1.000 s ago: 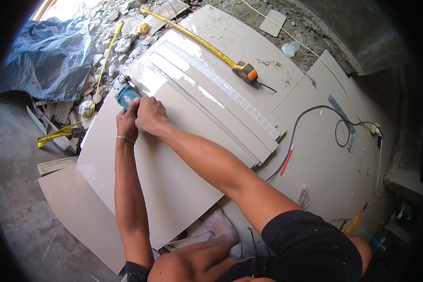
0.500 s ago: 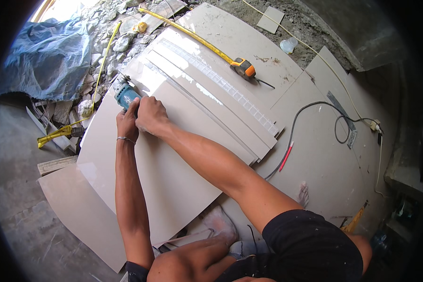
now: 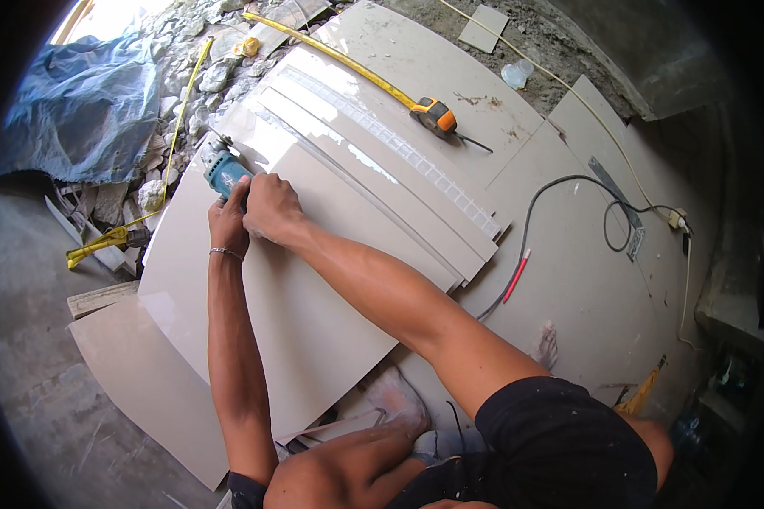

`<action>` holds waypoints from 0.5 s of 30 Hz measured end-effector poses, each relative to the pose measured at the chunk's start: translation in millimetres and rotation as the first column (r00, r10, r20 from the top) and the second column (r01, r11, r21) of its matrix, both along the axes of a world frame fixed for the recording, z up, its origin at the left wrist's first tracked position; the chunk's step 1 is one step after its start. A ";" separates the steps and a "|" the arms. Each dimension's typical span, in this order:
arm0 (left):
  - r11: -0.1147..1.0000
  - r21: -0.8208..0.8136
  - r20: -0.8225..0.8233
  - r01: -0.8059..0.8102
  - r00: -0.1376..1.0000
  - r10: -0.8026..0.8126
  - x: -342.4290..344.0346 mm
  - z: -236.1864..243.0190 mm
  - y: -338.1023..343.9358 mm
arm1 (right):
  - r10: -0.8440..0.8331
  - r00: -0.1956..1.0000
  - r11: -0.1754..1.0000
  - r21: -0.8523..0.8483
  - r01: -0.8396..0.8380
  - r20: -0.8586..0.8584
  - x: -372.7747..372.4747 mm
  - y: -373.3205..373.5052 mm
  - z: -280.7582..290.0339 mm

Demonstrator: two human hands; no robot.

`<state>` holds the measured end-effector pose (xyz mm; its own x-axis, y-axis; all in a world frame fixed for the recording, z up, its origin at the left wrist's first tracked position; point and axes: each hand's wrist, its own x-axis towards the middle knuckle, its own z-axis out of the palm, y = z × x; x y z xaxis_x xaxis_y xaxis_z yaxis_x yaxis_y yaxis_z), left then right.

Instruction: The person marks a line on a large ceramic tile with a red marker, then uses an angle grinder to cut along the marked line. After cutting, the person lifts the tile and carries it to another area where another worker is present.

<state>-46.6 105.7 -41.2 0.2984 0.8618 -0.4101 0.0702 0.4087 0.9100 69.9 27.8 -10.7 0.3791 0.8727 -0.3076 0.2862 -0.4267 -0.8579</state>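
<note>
A teal angle grinder rests on the far left edge of a large beige tile. My left hand, with a thin bracelet at the wrist, grips the grinder's body from behind. My right hand lies beside it, fingers closed over the tool and pressing on the tile. Both forearms reach up from the lower edge. The grinder's disc is hidden behind the tool and my hands.
Narrow cut tile strips lie stacked beyond my hands. An orange tape measure with extended yellow blade sits on a farther tile. A black cable crosses the right tiles. Rubble, a blue tarp and a yellow tool lie left.
</note>
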 end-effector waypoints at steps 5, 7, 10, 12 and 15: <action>1.000 -0.001 0.012 0.007 1.000 -0.007 -0.3 0.3 -3.4 | -0.038 0.999 0.999 0.029 0.038 -0.007 -1.4 -1.4 -1.0; 1.000 -0.009 -0.009 0.001 1.000 -0.001 -0.2 1.3 -4.6 | -0.029 1.000 0.999 0.019 0.029 -0.007 -1.0 -1.3 -1.8; 1.000 -0.009 0.007 0.010 1.000 -0.010 0.6 2.6 -4.5 | 0.017 1.000 1.000 -0.021 -0.017 0.008 0.6 -0.6 -1.6; 1.000 0.001 0.001 0.016 1.000 -0.016 0.7 3.1 -3.3 | 0.014 1.000 0.999 -0.035 -0.014 0.009 0.8 0.6 -0.4; 1.000 0.005 0.001 0.009 1.000 -0.009 0.8 2.5 -0.5 | 0.016 1.000 0.999 -0.041 -0.016 0.004 1.0 3.0 1.3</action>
<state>-45.7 105.2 -38.7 0.3066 0.8612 -0.4055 0.0735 0.4033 0.9121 70.9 30.8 -9.5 0.3670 0.8654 -0.3411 0.2970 -0.4565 -0.8387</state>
